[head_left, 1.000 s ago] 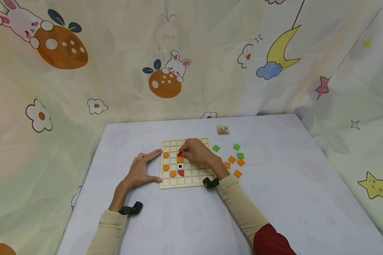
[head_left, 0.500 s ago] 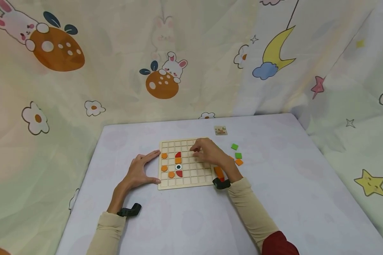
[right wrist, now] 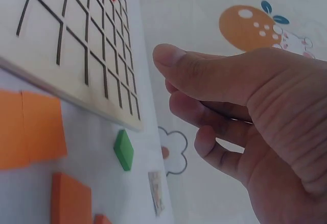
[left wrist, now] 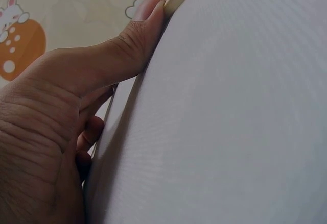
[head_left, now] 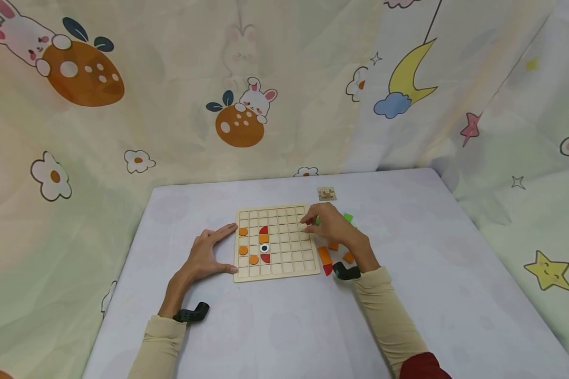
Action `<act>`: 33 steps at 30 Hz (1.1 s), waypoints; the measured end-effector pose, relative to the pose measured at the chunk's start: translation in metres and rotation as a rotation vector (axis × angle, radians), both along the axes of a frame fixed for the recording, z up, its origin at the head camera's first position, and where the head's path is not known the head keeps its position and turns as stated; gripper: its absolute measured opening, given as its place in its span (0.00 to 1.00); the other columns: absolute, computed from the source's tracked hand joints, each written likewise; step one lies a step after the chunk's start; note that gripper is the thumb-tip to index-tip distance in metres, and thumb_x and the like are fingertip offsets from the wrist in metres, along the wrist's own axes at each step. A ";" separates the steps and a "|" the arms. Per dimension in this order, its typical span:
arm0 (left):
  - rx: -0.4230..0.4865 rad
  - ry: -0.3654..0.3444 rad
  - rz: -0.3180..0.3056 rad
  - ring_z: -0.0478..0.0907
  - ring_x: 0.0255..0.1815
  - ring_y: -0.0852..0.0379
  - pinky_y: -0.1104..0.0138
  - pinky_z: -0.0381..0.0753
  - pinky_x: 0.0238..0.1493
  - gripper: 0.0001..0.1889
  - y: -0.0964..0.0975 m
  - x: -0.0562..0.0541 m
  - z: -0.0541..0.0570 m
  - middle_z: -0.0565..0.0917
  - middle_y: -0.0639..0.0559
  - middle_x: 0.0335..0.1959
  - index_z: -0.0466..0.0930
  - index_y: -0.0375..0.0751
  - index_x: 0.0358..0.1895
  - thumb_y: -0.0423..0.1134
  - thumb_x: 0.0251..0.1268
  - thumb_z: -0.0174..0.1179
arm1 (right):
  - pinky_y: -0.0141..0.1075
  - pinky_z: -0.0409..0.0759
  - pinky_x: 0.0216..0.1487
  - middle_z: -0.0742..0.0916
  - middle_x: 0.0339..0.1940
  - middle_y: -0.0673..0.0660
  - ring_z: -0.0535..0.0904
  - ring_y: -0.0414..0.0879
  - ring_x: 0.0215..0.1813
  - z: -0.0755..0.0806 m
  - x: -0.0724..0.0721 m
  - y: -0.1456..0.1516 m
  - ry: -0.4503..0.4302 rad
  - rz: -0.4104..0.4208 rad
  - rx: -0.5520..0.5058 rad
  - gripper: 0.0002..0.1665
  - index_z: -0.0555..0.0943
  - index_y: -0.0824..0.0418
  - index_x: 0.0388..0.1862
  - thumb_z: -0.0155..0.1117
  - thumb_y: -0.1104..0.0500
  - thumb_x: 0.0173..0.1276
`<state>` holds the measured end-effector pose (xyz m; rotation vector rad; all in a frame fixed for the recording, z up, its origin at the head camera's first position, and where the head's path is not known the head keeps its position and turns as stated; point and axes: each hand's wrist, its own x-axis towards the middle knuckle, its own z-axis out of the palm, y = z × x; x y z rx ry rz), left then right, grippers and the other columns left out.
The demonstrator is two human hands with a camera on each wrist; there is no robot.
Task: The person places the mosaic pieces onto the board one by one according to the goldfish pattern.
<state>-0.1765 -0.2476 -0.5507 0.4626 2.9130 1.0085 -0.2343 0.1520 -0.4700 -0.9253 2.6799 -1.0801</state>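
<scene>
A light wooden grid board [head_left: 284, 248] lies on the table. On its left half sit several orange discs [head_left: 243, 250], two red quarter-round pieces [head_left: 264, 230], an orange square [head_left: 263, 239] and a white disc with a black dot [head_left: 264, 248]. My left hand [head_left: 207, 255] rests at the board's left edge, thumb and forefinger spread straight and touching it; the thumb [left wrist: 148, 17] is at the rim in the left wrist view. Over the board's right edge hovers my right hand [head_left: 331, 225], its fingers loosely bent with nothing between thumb [right wrist: 173, 58] and fingertips.
Right of the board lie orange squares [head_left: 348, 257], an orange strip [head_left: 324, 255] with a red tip, and green squares [right wrist: 124, 150], partly hidden by my right hand. A small patterned card [head_left: 326, 193] lies behind them. A printed cloth [head_left: 180, 105] hangs behind the table.
My right hand has left the upper red piece on the board and moved right to the board's right edge. The left hand has stayed at the left edge.
</scene>
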 end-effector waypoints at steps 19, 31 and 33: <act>-0.013 0.003 0.001 0.69 0.58 0.49 0.49 0.65 0.60 0.66 0.001 -0.001 -0.001 0.71 0.54 0.86 0.66 0.62 0.86 0.66 0.35 0.90 | 0.38 0.80 0.44 0.92 0.39 0.55 0.81 0.47 0.40 0.002 0.008 0.037 -0.050 -0.110 0.066 0.13 0.94 0.67 0.51 0.80 0.67 0.68; -0.012 -0.004 0.002 0.69 0.59 0.49 0.49 0.64 0.62 0.66 0.000 -0.001 -0.002 0.71 0.55 0.86 0.66 0.64 0.86 0.65 0.35 0.90 | 0.36 0.81 0.43 0.94 0.42 0.59 0.83 0.46 0.41 -0.002 0.011 0.050 -0.071 -0.120 0.087 0.13 0.93 0.68 0.50 0.80 0.67 0.67; -0.012 -0.006 0.000 0.69 0.59 0.49 0.49 0.64 0.62 0.66 0.000 0.000 -0.002 0.71 0.55 0.86 0.66 0.63 0.86 0.66 0.35 0.90 | 0.36 0.81 0.44 0.94 0.42 0.59 0.83 0.47 0.42 -0.003 0.012 0.052 -0.076 -0.128 0.089 0.13 0.93 0.68 0.50 0.80 0.66 0.67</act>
